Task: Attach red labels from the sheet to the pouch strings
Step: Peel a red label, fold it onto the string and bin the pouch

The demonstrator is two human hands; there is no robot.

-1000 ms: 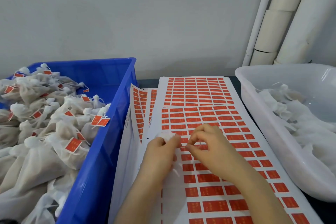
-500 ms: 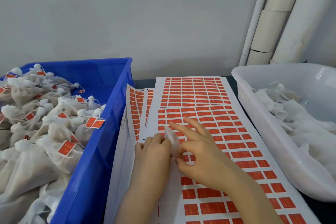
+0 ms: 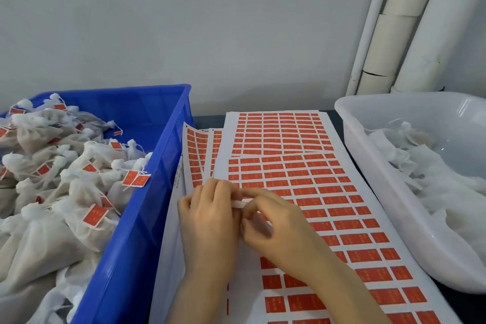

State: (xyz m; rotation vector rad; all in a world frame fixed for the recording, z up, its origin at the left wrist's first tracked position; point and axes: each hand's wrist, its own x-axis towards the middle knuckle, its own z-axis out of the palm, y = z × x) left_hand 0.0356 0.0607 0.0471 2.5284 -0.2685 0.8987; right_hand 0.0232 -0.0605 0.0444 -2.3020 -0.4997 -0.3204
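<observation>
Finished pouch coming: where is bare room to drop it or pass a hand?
Free: far right corner of the blue crate, between its back wall and the pouch heap; the white tub's far end. Only thin table strips flank the label sheets. Crowded: sheet centre, where left hand and right hand pinch a small white piece.

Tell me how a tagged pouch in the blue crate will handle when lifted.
The pouch would probably be floppy: its thin white mesh sags and creases against neighbours in the blue crate. Probably light: such pouches lie heaped without crushing flat. Its red label sticks out loose, so it may snag neighbours.
</observation>
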